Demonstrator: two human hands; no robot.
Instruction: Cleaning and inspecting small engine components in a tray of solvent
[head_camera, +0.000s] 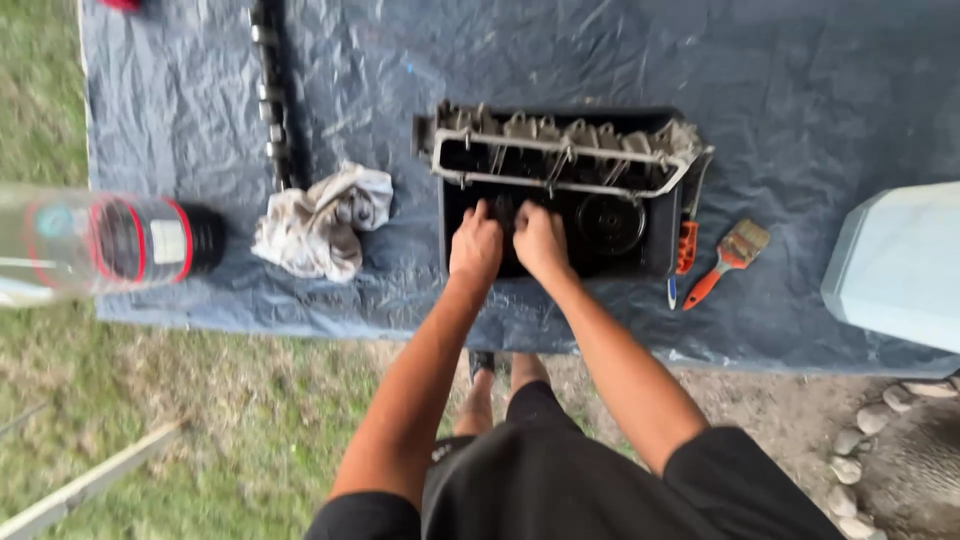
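Two hands (510, 243), one tray (455, 225), one rag (320, 225), two brushes (730, 258), one bottle (110, 240)

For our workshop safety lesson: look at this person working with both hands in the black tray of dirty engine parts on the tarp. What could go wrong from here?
1. Both hands, left and right, are bare in the grimy black tray; skin may be cut or soiled.
2. The metal part lies across the tray's far edge and might slip off.
3. The paintbrush and rag lie loose on the tarp and could pick up dirt.
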